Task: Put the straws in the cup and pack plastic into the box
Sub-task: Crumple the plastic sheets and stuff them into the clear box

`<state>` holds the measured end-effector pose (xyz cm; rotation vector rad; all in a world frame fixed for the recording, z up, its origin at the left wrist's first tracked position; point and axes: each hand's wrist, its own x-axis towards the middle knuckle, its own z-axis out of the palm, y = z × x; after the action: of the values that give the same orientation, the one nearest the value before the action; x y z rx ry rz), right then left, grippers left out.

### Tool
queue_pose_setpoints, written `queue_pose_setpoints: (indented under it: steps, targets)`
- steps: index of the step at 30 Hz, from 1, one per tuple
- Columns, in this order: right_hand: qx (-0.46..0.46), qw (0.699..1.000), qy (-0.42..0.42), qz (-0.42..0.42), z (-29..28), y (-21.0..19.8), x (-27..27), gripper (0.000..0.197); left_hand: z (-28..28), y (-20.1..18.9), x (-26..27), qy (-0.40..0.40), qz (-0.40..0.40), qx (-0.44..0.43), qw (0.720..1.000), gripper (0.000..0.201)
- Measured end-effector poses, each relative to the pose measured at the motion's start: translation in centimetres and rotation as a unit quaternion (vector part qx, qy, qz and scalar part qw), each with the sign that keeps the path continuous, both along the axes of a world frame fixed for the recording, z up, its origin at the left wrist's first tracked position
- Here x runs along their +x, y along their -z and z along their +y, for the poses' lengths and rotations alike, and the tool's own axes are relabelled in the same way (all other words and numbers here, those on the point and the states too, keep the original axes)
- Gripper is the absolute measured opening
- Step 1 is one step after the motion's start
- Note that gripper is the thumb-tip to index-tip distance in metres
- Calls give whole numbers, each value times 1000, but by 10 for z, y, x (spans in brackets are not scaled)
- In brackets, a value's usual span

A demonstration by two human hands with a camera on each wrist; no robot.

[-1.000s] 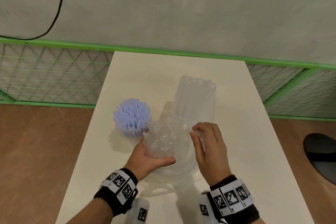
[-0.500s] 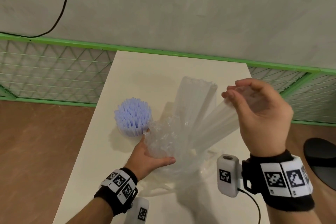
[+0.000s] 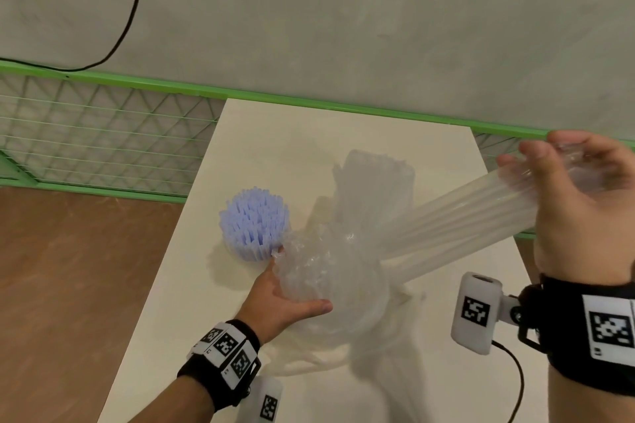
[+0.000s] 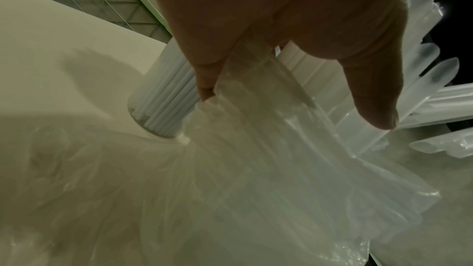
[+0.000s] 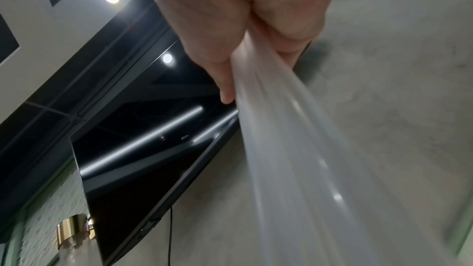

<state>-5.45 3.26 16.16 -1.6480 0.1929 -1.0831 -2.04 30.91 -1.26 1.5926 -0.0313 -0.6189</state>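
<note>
Head view showed the right hand (image 3: 580,203) raised above the table's right edge, its fingers curled round the top end of a bundle of clear straws (image 3: 460,220). That bundle slanted down and to the left, and its lower end went into a crumpled clear plastic bag (image 3: 319,264) near the middle of the table (image 3: 275,134). The left hand (image 3: 275,299) gripped the bunched bag from the left, thumb pointing right along its near side. Loose folds of the bag spread over the table towards the near edge.

Just beside the left hand's fingertips, on the far-left side of the bag, stood a cup (image 3: 252,252) packed with upright pale blue straws (image 3: 254,216); whether bag and cup touched could not be told. Behind the bag, towards the far edge, a second cluster of clear straws (image 3: 374,182) stood upright, and what held them was hard to make out.

From the left wrist, the thumb and fingers (image 4: 368,96) clasped the plastic, with the cup (image 4: 158,106) just beyond them and clear straw ends (image 4: 432,80) fanned out on the right. From the right wrist, the hand (image 5: 230,27) closed round the straw bundle (image 5: 307,159), which was blurred.
</note>
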Motion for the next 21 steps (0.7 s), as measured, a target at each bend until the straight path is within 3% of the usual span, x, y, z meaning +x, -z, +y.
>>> queue_pose_setpoints:
  steps: [3,7,10,12,15,17,19,21]
  targets:
    - [15,1000,-8,-16,-10,-5,2,15,0,0,0,5,-4,7,1000,78]
    - [59,997,-16,-48,-38,-19,22,57,0,-1,-1,2,-7,9,1000,78]
    - [32,995,-32,-94,-29,-16,50,27,0,-1,-2,0,-14,11,1000,79]
    - [15,997,-65,-48,-21,0,74,17,0,-2,-2,2,-17,12,1000,78]
    - [-51,983,-125,122,-23,41,102,19,0,-1,-2,4,-18,17,1000,76]
    - [-220,936,-131,242,-29,72,111,29,0,0,-2,2,-19,16,1000,77]
    - [-381,841,-180,339,-25,97,113,41,0,3,-1,0,-23,17,1000,79]
    - [-478,746,-203,416,-20,113,114,47,0,4,0,-2,-23,16,1000,81]
